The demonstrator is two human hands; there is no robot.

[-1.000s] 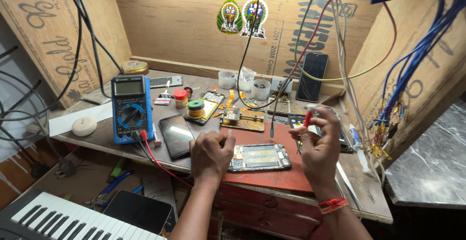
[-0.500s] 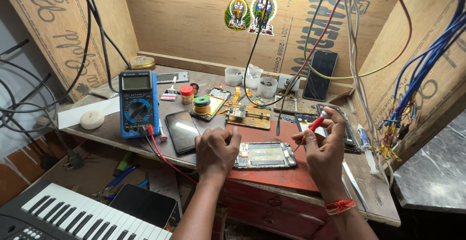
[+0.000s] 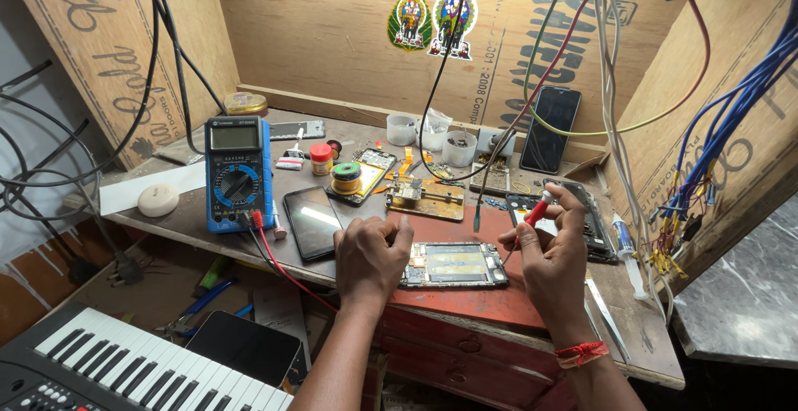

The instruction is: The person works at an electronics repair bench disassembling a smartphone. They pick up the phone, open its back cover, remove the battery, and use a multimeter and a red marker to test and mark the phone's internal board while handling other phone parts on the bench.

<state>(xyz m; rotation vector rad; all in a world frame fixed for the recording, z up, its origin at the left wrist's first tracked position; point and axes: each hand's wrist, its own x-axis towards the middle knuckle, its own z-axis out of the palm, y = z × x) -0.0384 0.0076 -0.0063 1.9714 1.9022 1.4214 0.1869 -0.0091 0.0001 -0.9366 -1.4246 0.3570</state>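
Observation:
An opened phone with its back off lies on the red mat at the bench's front edge. My left hand rests curled against the phone's left end, steadying it. My right hand grips a red-handled screwdriver, its tip angled down toward the phone's right end. A red thread band sits on my right wrist.
A blue multimeter with red and black leads stands at the left, a dark phone beside it. A solder spool, a circuit board holder, small white cups, another phone frame, hanging cables and a keyboard surround the spot.
My head has dipped a little, so the bench sits lower in view. Both hands stay at the opened phone; the right hand with the screwdriver has dropped slightly toward it.

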